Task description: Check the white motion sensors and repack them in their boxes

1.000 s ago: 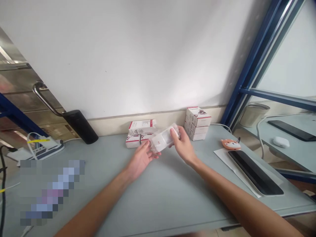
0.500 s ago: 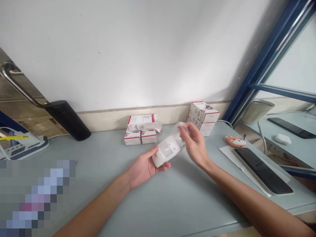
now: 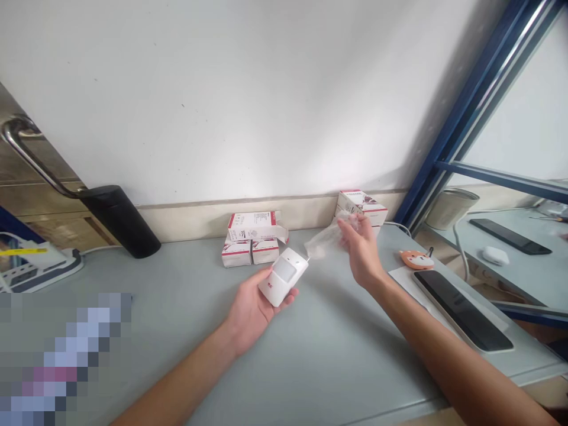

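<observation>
A white motion sensor with a curved lens window and a small red logo rests in my left hand, the thumb and fingers closed on its sides. Off to the right, my right hand pinches a crumpled clear plastic bag, which hangs toward the left, apart from the sensor. Behind the sensor stand small white-and-red boxes, with one box on top whose end flap is open. More such boxes are stacked behind my right hand, which partly hides them.
On the right of the grey desk lie a phone on white paper and an orange animal-faced case. A black cylinder and a power strip are at the left. A blue-framed mirror leans at the right.
The bag has come off the sensor. My right hand has moved right with the bag, while my left hand keeps the bare sensor, shifted slightly left.
</observation>
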`<state>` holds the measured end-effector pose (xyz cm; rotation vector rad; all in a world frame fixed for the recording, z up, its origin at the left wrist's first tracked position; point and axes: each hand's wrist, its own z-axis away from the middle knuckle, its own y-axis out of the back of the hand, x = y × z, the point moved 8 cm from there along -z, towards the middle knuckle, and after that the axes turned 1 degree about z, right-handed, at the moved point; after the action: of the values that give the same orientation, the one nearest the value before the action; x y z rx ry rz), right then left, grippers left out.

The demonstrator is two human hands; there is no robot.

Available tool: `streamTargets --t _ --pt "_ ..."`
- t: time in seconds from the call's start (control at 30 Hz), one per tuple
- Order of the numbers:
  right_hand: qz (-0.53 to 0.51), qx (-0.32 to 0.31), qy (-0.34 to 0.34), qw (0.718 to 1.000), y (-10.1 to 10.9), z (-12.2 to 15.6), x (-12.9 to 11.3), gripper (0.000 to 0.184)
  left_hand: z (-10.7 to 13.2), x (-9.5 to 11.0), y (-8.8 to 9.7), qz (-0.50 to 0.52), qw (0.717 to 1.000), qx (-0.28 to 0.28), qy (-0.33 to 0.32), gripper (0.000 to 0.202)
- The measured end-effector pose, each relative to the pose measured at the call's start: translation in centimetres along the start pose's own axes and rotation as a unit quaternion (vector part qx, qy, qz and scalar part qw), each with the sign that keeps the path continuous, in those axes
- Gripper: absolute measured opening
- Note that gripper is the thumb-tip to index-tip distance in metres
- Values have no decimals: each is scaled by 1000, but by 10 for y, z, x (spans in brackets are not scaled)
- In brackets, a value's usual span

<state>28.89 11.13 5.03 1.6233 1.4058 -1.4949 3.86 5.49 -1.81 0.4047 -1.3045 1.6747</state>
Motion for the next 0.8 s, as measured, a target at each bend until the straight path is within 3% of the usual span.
streamTargets --t 0.13,0.33,0.5,0.63,0.8 --pt "-106 -136 -79 982 -27 5 7 24 1 6 5 31 999 23 -21 33" --pt "-126 -59 -102 985 -12 -6 27 43 -2 8 8 33 999 32 -24 32" --pt "-80 -45 -112 989 -2 -10 46 51 -3 8 6 25 999 29 -28 34" --pt "21 -52 -58 997 -2 -8 41 46 -3 7 7 20 999 28 -29 35" --pt "176 -67 87 978 -13 4 9 25 -3 5 4 -7 999 7 -33 42"
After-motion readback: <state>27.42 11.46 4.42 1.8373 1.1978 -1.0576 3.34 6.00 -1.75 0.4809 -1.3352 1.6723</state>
